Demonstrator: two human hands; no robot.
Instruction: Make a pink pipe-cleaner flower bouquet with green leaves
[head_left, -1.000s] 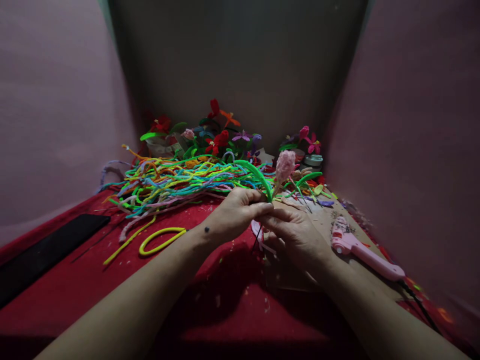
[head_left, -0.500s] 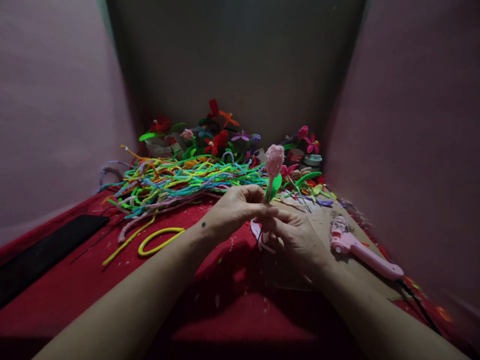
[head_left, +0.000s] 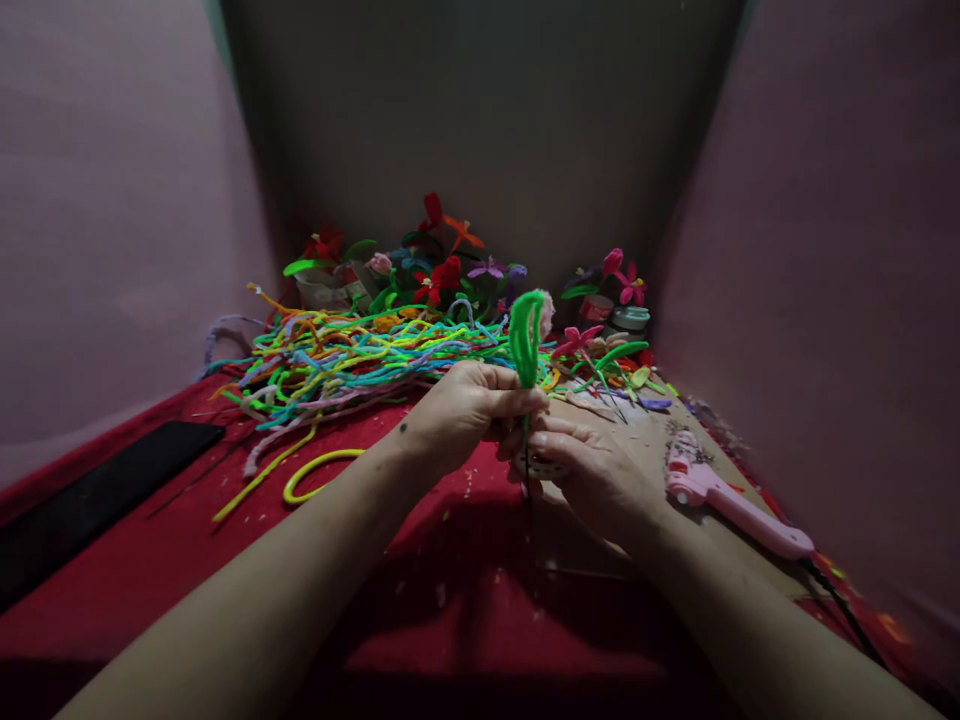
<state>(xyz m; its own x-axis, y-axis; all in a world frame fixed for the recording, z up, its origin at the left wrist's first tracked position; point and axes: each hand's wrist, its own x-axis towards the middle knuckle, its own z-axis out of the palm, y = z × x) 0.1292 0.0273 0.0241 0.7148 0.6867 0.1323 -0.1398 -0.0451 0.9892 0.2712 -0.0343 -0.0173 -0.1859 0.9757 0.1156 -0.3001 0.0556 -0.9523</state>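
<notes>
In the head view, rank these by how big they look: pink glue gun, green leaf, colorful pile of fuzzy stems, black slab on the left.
1. Pile of fuzzy stems
2. Black slab, cut off by the picture's left edge
3. Pink glue gun
4. Green leaf, just above the left hand

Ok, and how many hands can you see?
2. The left hand pinches the green leaf at its base, in front of the pink flower; the right hand is at the stem, lower down. No other hands show.
</notes>
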